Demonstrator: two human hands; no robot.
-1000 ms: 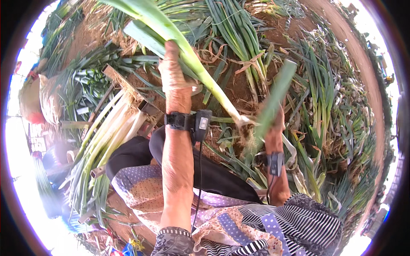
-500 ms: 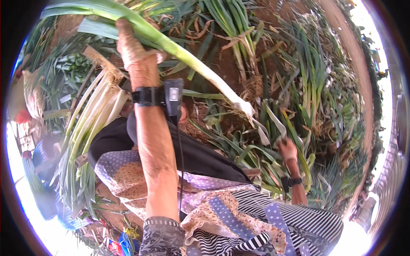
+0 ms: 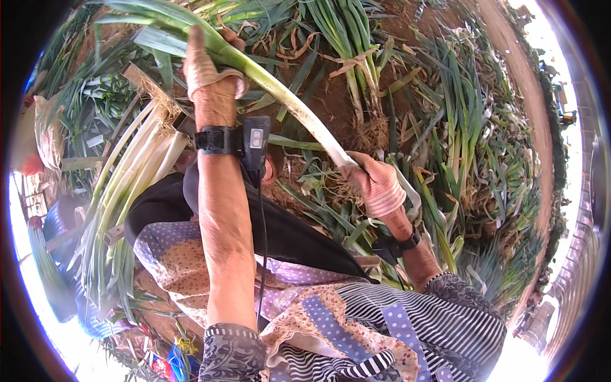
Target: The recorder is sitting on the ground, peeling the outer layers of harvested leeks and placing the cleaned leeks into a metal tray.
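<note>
A long leek [image 3: 287, 99] slants across the upper middle, its green leaves at the upper left and its white root end lower right. My gloved left hand [image 3: 205, 63] is closed round the stalk where the leaves fan out. At the other end, my gloved right hand [image 3: 377, 183] grips the white base, hiding most of the root end; a few roots hang below it. Left of my left forearm lies a bundle of pale leeks [image 3: 137, 159], roots toward the top, propped against a wooden piece [image 3: 141, 81].
Unpeeled leeks with soil-covered roots [image 3: 356, 76] lie on brown earth ahead. A big heap of leeks and stripped leaves [image 3: 471, 121] fills the right side. Blue plastic [image 3: 67, 235] is at the far left, and a patterned apron [image 3: 331, 312] covers my lap.
My right hand has moved up and left from the leaves at the lower right and taken hold of the leek's root end. My left hand keeps its grip, the leek shifting slightly.
</note>
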